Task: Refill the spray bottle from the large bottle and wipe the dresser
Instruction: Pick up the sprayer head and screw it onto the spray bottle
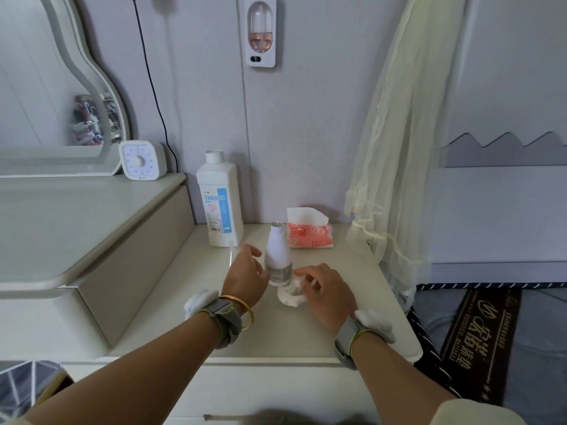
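The small white spray bottle [277,262] stands upright on the low dresser top [251,329] with its neck uncapped. My left hand [245,276] is just left of it and grips the spray head; only the head's clear dip tube [230,251] shows beyond the fingers. My right hand [325,294] hovers right of the bottle with loosely curled fingers over a crumpled white tissue [290,297] lying at the bottle's base. The large white bottle [220,200], blue-labelled and capped, stands at the back against the wall.
A pink tissue pack [310,236] lies behind the spray bottle. A raised dresser section [76,216] with a mirror and white timer [141,161] is on the left. Netting [395,154] hangs at the right, by the bed. A drawer front is below my arms.
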Demonstrator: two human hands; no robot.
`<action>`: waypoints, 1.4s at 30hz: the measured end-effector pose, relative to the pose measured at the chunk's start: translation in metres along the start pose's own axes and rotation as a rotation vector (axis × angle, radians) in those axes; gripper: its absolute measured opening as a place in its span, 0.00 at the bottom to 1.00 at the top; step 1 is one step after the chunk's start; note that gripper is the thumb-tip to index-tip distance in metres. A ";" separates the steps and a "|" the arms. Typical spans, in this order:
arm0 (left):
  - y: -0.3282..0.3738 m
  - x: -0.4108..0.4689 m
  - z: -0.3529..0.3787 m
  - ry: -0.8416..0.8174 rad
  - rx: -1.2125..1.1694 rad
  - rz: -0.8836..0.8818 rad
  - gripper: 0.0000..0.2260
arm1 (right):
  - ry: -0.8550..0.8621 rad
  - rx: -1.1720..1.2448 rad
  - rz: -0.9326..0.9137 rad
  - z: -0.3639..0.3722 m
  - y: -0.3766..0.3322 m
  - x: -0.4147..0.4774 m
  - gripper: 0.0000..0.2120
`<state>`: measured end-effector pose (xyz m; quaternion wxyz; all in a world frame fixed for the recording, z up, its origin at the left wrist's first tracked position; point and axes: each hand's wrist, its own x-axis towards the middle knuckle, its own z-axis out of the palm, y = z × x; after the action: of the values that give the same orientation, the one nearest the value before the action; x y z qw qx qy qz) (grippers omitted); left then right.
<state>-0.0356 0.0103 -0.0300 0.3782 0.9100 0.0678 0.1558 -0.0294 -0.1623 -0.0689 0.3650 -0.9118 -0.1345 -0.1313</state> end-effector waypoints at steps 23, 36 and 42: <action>-0.006 -0.016 0.000 -0.219 0.086 -0.081 0.12 | -0.316 -0.299 -0.254 -0.026 -0.012 0.007 0.15; 0.010 -0.022 -0.018 -0.181 -0.242 -0.126 0.16 | -0.228 -0.253 -0.333 -0.032 -0.032 -0.002 0.17; 0.026 -0.022 -0.032 -0.106 -0.519 -0.134 0.12 | -0.083 -0.216 -0.273 -0.041 -0.041 0.005 0.14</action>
<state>-0.0670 0.0077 0.0045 0.6114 0.7828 0.0659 0.0948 -0.0442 -0.1620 -0.0127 0.2377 -0.9237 -0.2571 -0.1557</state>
